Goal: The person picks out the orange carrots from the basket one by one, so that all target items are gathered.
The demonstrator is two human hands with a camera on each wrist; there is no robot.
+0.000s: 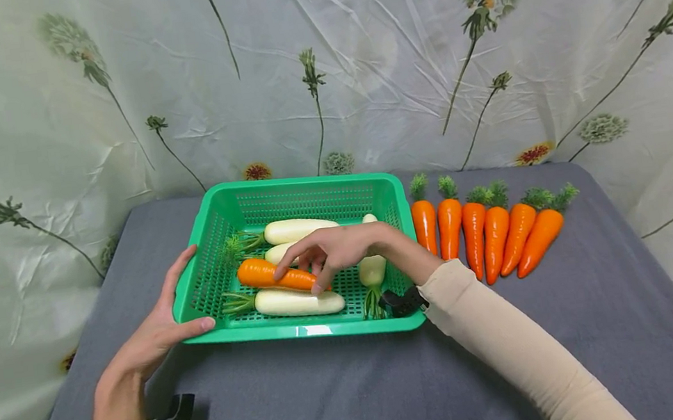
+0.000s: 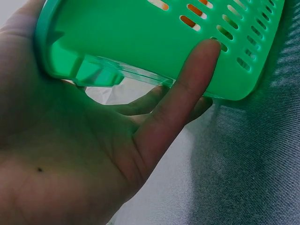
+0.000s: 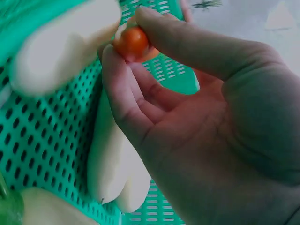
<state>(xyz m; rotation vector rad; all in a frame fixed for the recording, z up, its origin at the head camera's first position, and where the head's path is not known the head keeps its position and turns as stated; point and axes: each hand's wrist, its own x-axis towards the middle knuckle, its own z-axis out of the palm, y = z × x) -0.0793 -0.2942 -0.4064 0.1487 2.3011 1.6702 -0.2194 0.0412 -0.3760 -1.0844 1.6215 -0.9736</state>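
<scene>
My right hand [image 1: 341,246] pinches an orange carrot [image 1: 256,273] between thumb and fingers over the green plastic basket [image 1: 326,330]. In the right wrist view, the rounded orange tip of the carrot [image 3: 132,43] shows between the fingertips. Its leafy top points left in the head view. Several white radishes [image 1: 297,301] lie inside the basket, one of them turned upright along the right side. At the basket's left end, my left hand [image 1: 152,330] holds the rim with its thumb on top. Its fingers lie along the outside of the perforated wall in the left wrist view.
Several carrots [image 1: 475,235] with green tops lie in a row to the right of the basket. Grey cloth [image 1: 309,395] covers the table. Behind it hangs a pale curtain [image 1: 387,112] with a dandelion print.
</scene>
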